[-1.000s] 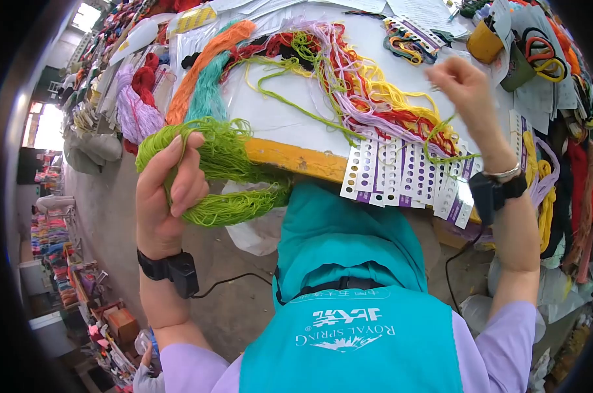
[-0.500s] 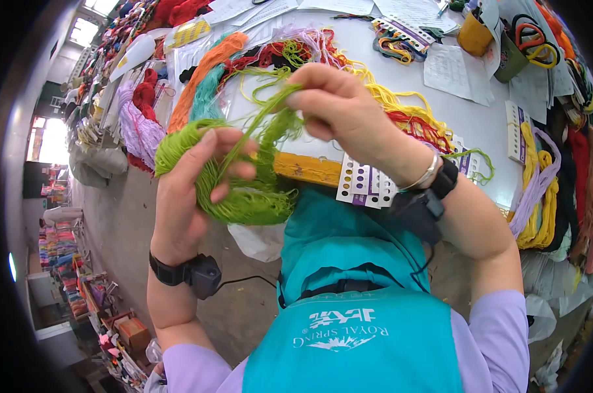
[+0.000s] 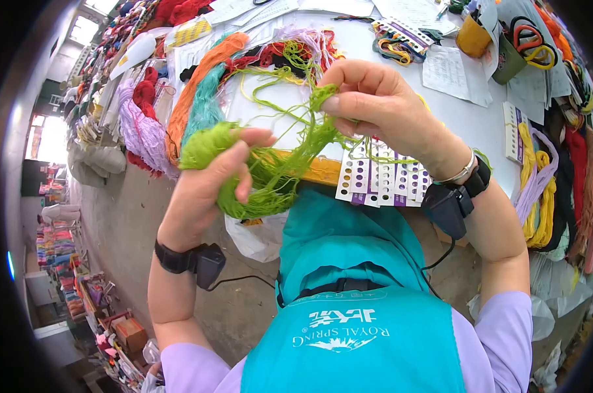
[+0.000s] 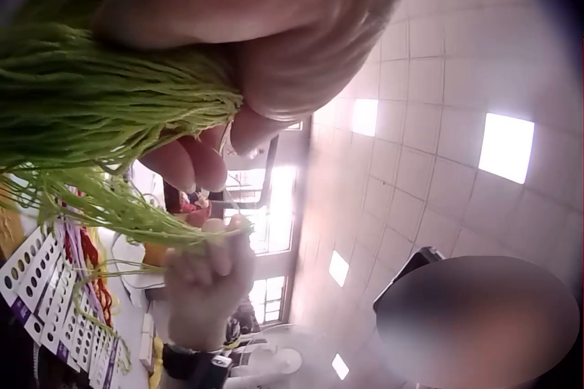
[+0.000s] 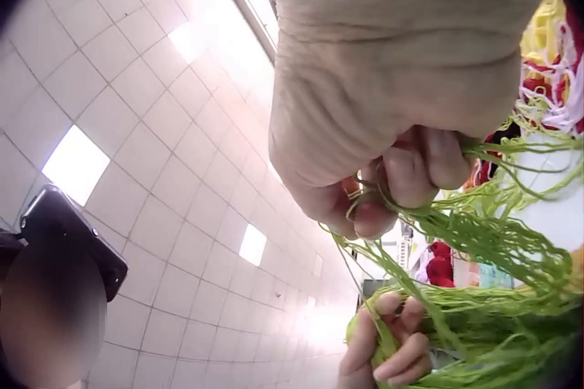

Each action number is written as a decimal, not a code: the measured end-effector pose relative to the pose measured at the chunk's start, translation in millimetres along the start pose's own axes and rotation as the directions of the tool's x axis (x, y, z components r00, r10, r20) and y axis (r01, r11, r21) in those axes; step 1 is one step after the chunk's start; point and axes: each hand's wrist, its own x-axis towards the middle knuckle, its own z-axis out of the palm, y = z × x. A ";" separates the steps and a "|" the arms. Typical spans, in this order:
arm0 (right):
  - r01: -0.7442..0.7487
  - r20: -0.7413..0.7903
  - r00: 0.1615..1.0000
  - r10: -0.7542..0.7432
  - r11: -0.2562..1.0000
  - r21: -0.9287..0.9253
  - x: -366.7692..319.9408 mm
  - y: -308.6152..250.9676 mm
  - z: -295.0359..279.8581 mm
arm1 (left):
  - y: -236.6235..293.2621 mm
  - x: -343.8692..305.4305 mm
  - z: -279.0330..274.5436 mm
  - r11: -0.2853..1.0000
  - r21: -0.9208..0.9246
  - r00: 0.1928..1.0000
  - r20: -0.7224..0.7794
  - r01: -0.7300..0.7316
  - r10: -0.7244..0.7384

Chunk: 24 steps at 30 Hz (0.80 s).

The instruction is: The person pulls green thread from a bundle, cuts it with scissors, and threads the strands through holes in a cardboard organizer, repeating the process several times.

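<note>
A thick skein of lime-green thread [image 3: 263, 190] hangs at the table's near edge. My left hand [image 3: 208, 190] grips its looped end, thumb and fingers curled round it; the left wrist view shows the bundled strands [image 4: 109, 97] inside that hand. To the right, my right hand [image 3: 391, 111] pinches a bunch of green strands between thumb and fingers, drawn out from the skein. In the right wrist view loose strands [image 5: 511, 243] run from the right hand [image 5: 392, 88] down toward the left hand [image 5: 392, 343].
White punched cards [image 3: 381, 173] lie at the table's front edge. Orange [image 3: 208, 65] and teal thread [image 3: 204, 108] lie at the left, with red and lilac thread behind. Scissors [image 3: 538, 56] stand in a green holder [image 3: 508, 64] at the right, near papers [image 3: 457, 75] and a yellow cup [image 3: 473, 36].
The right hand came from the right side of the table to the green strands, then drew them rightward. The left hand and skein moved a little to the right.
</note>
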 end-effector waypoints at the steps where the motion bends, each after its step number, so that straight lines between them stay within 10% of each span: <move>1: 0.002 -0.015 1.000 -0.002 1.000 0.017 1.0 -2.9 2.8 | -4.3 1.6 1.3 0.998 0.052 0.997 0.065 -0.039 0.036; 8: -0.009 -0.062 0.998 0.008 1.000 -0.013 5.7 6.5 -2.1 | 4.3 2.9 17.7 0.924 0.375 0.993 0.062 0.072 -0.103; 19: -0.002 -0.156 0.987 -0.043 0.962 -0.274 1.7 20.4 -31.0 | 3.2 5.2 -7.2 0.998 0.005 0.998 -0.030 -0.058 0.058; 22: 0.118 -0.097 0.898 -0.429 0.447 -0.887 1.0 26.1 -42.2 | -1.6 7.9 -20.5 0.995 -0.094 0.999 0.037 -0.024 0.027; 24: 0.028 -0.087 0.917 -0.389 0.280 -0.960 -6.8 15.5 -48.5 | -1.3 12.0 -32.3 0.990 -0.126 0.997 0.027 -0.063 0.066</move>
